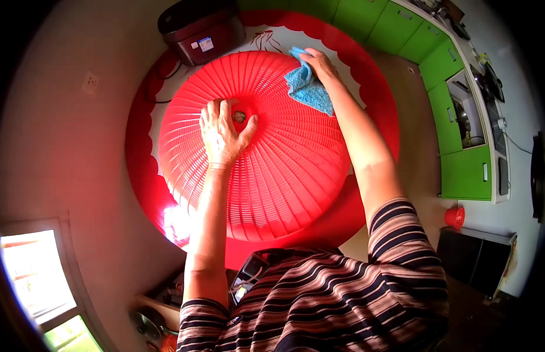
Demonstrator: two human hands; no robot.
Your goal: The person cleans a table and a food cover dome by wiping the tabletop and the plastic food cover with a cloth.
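**Right hand closes on a blue cloth; left hand spreads over a red mesh cover**

Fingers of the right hand bend around one bunched end of the cloth; the left hand holds nothing that shows, its thumb standing wide of its fingers as it rests on the cover.

Largest in the surroundings are the green cabinets, which line the room beyond the far and right edges of a round table. This table has a red, scalloped border around a pale middle. On it sits the domed cover, ribbed from its centre outward, taking up most of the top and coming close to the near edge. A dark, rounded appliance with a white and blue label stands at the far left edge, just beside the cover. Out past the right edge, well apart from the table, is a red bucket.

Smaller still, the cloth lies along the cover's far right slope, its loose part hanging toward the right forearm. Near the left edge, a thin dark cord curves over the border. Smallest is a greyish-brown piece at the cover's centre, between the left thumb and fingers; what it is cannot be told.
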